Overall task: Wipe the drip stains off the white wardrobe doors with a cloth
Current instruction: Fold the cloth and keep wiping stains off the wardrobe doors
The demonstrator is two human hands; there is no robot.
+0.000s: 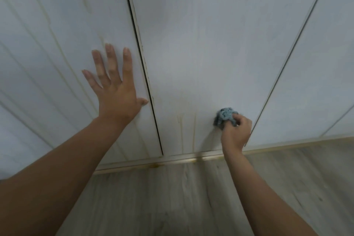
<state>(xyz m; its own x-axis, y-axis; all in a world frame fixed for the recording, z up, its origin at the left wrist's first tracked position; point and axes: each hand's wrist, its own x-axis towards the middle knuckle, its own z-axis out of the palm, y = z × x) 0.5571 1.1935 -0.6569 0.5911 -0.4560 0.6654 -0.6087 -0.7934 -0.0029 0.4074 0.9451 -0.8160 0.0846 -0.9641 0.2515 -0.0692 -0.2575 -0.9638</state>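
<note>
Head view looked down at the white wardrobe's middle door. The left hand lay flat, fingers straight and spread wide, on the neighbouring door just beyond the middle door's left edge. The right hand gripped a bunched blue-grey cloth, which was pressed against the middle door low on its right side. Yellowish drip stains ran down that door's lower centre.

The left hand lies flat on the left door, while the right hand presses a bunched cloth low on the middle door.
</note>
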